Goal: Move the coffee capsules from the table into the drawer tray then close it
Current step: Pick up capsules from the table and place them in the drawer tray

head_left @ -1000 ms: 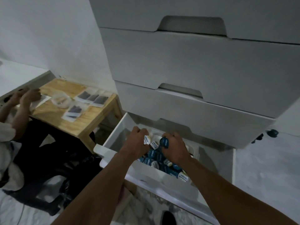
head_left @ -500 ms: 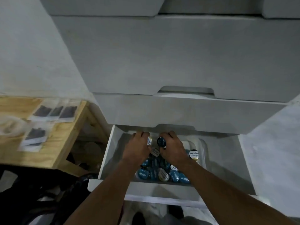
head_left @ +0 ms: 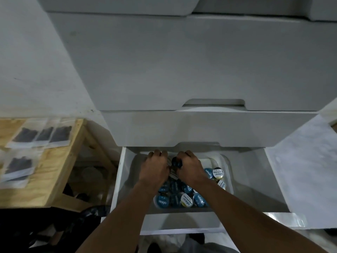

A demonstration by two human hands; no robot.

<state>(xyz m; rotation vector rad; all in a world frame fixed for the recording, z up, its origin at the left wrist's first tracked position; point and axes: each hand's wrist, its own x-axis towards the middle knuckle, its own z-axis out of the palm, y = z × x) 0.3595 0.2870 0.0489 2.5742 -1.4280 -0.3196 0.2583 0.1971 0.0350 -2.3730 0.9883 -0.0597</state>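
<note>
The bottom white drawer (head_left: 182, 222) stands pulled out, with a white tray (head_left: 227, 162) inside it. Several blue and white coffee capsules (head_left: 186, 198) lie heaped in the tray. Both hands reach into the tray's far end, knuckles up. My left hand (head_left: 155, 170) is curled over capsules; what its fingers hold is hidden. My right hand (head_left: 190, 169) is closed around a dark blue capsule (head_left: 176, 162) that shows between the two hands.
Closed white drawers (head_left: 182, 70) rise above the open one. A low wooden table (head_left: 54, 161) at the left carries several clear packets with dark contents (head_left: 43, 135). White floor (head_left: 300, 161) lies to the right of the drawer. Dark clutter sits under the table.
The view has swung right and closer to the drawer; both hands have stayed in the tray's far end, closed over capsules. The person at the far left is out of view now.
</note>
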